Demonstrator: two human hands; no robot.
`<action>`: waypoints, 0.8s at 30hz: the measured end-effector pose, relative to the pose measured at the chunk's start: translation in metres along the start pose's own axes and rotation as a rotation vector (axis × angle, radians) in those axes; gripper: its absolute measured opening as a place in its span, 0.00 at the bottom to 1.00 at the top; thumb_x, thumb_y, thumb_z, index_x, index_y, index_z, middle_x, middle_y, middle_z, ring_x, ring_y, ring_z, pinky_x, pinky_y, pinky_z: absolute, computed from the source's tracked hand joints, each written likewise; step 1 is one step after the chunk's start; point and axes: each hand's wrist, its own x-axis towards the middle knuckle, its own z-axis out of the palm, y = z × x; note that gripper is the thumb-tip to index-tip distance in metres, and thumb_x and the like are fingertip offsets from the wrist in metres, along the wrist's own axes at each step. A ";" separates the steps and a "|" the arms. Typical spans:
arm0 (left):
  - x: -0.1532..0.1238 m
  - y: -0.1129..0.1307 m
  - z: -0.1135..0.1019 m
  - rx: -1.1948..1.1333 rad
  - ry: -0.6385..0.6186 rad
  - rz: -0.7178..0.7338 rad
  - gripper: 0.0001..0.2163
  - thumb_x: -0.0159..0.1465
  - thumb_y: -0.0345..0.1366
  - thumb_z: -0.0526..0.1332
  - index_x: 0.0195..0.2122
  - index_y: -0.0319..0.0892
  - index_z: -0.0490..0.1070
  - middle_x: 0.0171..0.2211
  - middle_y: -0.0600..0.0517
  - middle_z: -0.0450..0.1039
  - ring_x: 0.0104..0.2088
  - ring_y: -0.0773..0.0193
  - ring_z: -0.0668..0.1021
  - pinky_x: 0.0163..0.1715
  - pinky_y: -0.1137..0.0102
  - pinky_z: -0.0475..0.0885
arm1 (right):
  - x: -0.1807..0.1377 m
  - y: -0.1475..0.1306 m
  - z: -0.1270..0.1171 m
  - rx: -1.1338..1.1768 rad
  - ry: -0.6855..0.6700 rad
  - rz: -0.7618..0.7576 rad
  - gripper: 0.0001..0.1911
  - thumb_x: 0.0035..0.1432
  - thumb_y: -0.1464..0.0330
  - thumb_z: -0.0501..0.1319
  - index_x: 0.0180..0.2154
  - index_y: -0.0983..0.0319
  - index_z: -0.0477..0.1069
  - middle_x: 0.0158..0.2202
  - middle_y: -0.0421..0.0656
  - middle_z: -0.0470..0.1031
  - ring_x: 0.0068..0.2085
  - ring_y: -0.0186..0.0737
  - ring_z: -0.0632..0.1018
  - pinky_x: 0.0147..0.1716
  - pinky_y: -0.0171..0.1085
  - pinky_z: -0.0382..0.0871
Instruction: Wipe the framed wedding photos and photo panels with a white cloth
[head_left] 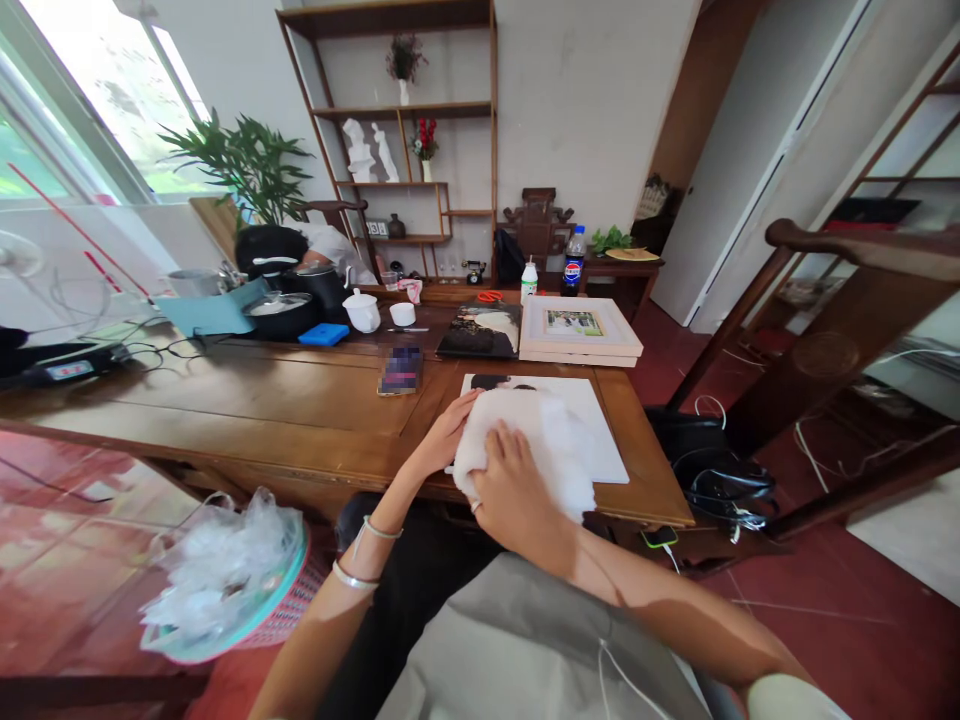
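Observation:
A thick white cloth (559, 440) lies over a flat white panel with a photo print (602, 430) at the front edge of the table. My right hand (514, 490) is on the cloth, fingers bent and pressed into it. At the panel's left side rests my left hand (444, 437), its fingers stretched out along the edge; the fingertips are partly hidden by the cloth. Dark hair in the print shows above the cloth, and most of the picture is covered.
Behind the panel are a dark photo album (480, 332) and a white framed picture (581, 330). A phone (400, 370) lies left of them. Bottles (574, 262), a white lidded cup (362, 311) and pots (279, 316) stand farther back. A basket of plastic bags (225, 570) is at lower left.

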 end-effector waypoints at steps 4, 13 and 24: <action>0.000 0.004 -0.002 0.018 -0.007 0.000 0.19 0.67 0.39 0.50 0.57 0.42 0.66 0.61 0.45 0.62 0.63 0.56 0.62 0.63 0.57 0.57 | -0.002 -0.001 -0.001 0.028 -0.026 0.033 0.17 0.56 0.66 0.59 0.45 0.68 0.77 0.59 0.63 0.62 0.61 0.68 0.60 0.57 0.58 0.55; 0.001 0.005 0.004 0.100 -0.026 -0.054 0.20 0.68 0.42 0.50 0.59 0.44 0.64 0.64 0.47 0.57 0.64 0.58 0.60 0.64 0.58 0.53 | -0.050 0.088 -0.017 -0.058 0.012 0.186 0.10 0.53 0.72 0.58 0.34 0.68 0.77 0.57 0.61 0.66 0.57 0.58 0.69 0.56 0.50 0.60; 0.001 0.000 0.003 0.131 -0.052 0.006 0.20 0.68 0.39 0.50 0.60 0.43 0.62 0.64 0.46 0.56 0.64 0.57 0.59 0.64 0.56 0.53 | 0.035 0.125 -0.025 -0.035 -0.129 0.051 0.12 0.59 0.70 0.53 0.38 0.66 0.73 0.39 0.53 0.77 0.39 0.49 0.77 0.36 0.37 0.65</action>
